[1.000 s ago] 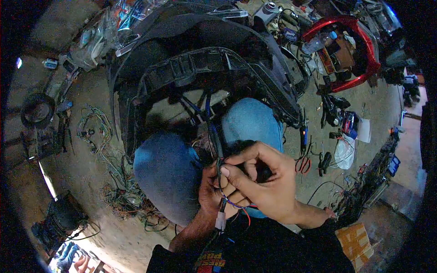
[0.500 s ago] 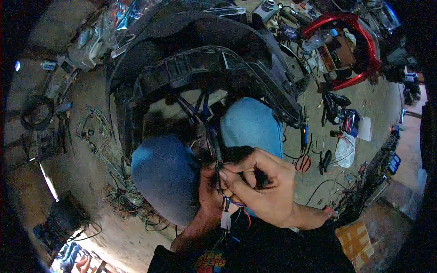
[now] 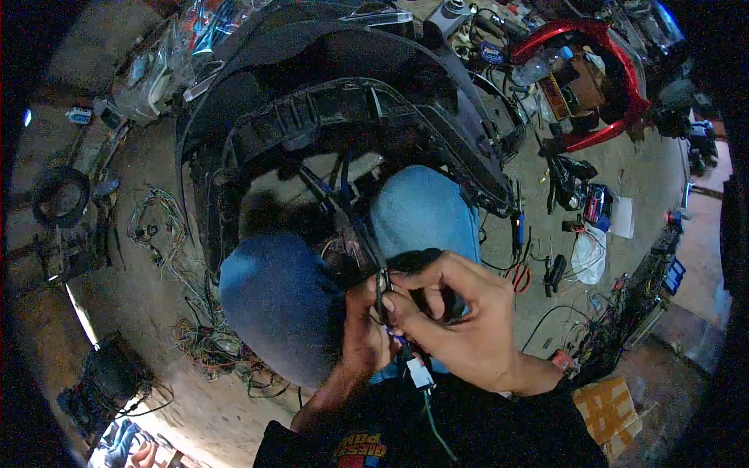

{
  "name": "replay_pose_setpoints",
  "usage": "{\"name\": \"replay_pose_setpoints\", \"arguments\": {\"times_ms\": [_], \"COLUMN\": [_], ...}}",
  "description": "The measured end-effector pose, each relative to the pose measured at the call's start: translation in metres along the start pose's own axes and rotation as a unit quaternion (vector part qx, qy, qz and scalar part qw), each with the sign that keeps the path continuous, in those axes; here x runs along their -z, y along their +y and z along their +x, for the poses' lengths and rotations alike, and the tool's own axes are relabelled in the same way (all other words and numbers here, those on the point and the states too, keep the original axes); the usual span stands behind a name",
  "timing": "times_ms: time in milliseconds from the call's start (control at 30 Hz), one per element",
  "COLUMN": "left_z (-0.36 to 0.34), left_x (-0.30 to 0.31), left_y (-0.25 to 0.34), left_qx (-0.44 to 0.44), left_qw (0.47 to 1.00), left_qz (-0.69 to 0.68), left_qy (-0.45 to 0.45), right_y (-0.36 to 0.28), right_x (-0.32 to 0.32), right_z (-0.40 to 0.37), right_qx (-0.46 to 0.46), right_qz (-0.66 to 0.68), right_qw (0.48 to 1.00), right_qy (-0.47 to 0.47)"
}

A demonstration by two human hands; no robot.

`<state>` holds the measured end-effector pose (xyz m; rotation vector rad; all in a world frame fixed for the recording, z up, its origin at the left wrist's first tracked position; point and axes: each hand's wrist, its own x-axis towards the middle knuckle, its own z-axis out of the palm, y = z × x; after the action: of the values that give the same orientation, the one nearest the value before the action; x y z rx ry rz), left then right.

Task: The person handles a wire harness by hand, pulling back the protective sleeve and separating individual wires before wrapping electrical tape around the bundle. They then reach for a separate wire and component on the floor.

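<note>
A dark cable bundle (image 3: 360, 226) runs from inside a large black plastic body panel (image 3: 335, 47) down between the knees. My left hand (image 3: 363, 324) is closed around the lower part of this bundle. Thumb and fingers of my right hand (image 3: 460, 320) pinch the same bundle from the right side, close against the left hand. Below both hands hangs a white connector (image 3: 419, 373), with thin wires coming out of it. The fingertips partly hide the spot where they meet the cable.
On the floor at right are red-handled scissors (image 3: 521, 278), a white plastic bag (image 3: 589, 256) and a red curved part (image 3: 636, 97). Tangled wires (image 3: 207, 343) lie at left, near a black ring (image 3: 62, 195). Cardboard (image 3: 607, 417) is at lower right.
Both hands have shifted slightly to the right with the bundle. The white connector has swung right and now hangs tilted.
</note>
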<state>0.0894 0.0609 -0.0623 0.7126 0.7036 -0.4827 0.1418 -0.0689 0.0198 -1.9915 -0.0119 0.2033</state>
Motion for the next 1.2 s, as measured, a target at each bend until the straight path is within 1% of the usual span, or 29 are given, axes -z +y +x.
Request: {"name": "replay_pose_setpoints", "arguments": {"times_ms": [33,100,200,267,333,433,533,633,700,833,900,1000,1133,1200], "left_z": [0.001,-0.002,-0.005,-0.004,-0.004,-0.011,-0.010,-0.009,-0.008,-0.009,-0.010,-0.009,-0.007,-0.007], "left_x": [-0.001,-0.009,-0.023,-0.015,-0.007,-0.028,-0.037,-0.040,-0.036,-0.039,-0.039,-0.038,-0.042,-0.043], "left_y": [0.001,0.003,0.014,0.013,0.012,0.025,0.021,0.022,0.017,0.019,0.022,0.026,0.028,0.030], "left_qx": [-0.004,-0.042,-0.017,-0.022,-0.034,-0.113,-0.155,-0.133,-0.133,-0.157,-0.153,-0.124,-0.109,-0.096], "left_qw": [1.000,0.999,0.998,0.992,0.977,0.972,0.979,0.986,0.985,0.977,0.978,0.983,0.988,0.988], "left_qz": [0.002,0.028,0.068,0.120,0.211,0.207,0.134,0.101,0.109,0.134,0.132,0.117,0.064,0.072], "left_qy": [-0.009,-0.016,0.001,-0.009,-0.005,0.002,0.006,0.019,0.029,0.045,0.052,0.066,0.087,0.094], "right_y": [0.001,0.003,0.002,-0.003,-0.004,-0.002,0.000,-0.001,-0.007,-0.008,-0.007,0.000,0.008,0.010], "right_x": [0.002,0.005,0.014,0.018,0.020,0.024,0.024,0.025,0.025,0.017,0.014,0.013,0.012,0.009], "right_z": [0.000,0.001,0.005,0.011,0.014,0.019,0.020,0.019,0.020,0.018,0.018,0.019,0.021,0.018], "right_qx": [-0.011,-0.032,-0.103,-0.124,-0.144,-0.161,-0.158,-0.159,-0.170,-0.176,-0.168,-0.190,-0.189,-0.192], "right_qz": [0.000,-0.001,0.006,0.011,0.007,-0.011,-0.011,-0.018,-0.037,0.000,0.014,0.080,0.120,0.132], "right_qw": [1.000,0.999,0.993,0.990,0.986,0.983,0.984,0.984,0.981,0.981,0.982,0.973,0.968,0.967], "right_qy": [-0.005,-0.015,-0.049,-0.068,-0.080,-0.086,-0.079,-0.076,-0.085,-0.082,-0.085,-0.109,-0.112,-0.104]}}
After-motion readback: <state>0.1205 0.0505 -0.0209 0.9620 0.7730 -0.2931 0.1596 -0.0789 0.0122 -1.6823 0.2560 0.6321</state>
